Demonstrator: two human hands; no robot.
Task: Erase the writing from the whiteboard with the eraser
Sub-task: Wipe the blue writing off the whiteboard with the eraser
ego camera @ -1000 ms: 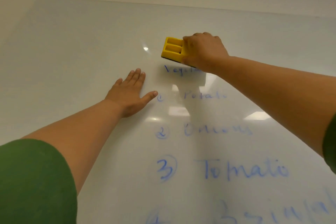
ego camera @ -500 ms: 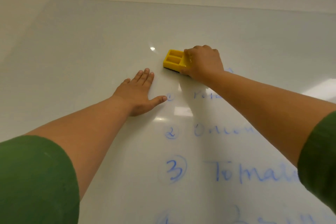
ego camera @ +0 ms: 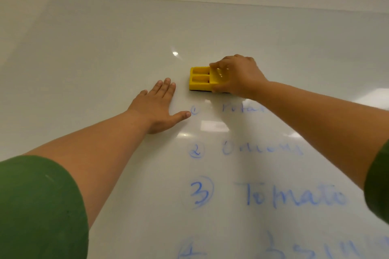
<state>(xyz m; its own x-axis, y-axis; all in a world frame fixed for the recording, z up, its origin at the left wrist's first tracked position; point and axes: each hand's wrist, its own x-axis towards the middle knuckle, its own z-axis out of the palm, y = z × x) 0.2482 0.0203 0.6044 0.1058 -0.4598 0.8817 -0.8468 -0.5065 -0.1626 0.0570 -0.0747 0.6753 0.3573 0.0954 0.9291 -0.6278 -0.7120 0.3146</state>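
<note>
Head view showed the right hand (ego camera: 235,76) gripping the yellow eraser (ego camera: 200,79), pressed flat on the whiteboard (ego camera: 105,48) just above the first blue list line (ego camera: 242,108), probably so its dark pad would wipe the ink. The left hand (ego camera: 156,109) lay open, fingers spread, empty, flat on the board beside it, likely as a brace. Most writing remained toward the board's lower edge.

- Yellow eraser (ego camera: 201,79), dark pad pressed flat to the whiteboard (ego camera: 105,48), at twelve o'clock from the first line
- Faint blue numbered writing (ego camera: 290,195) fills the board toward five o'clock
</note>
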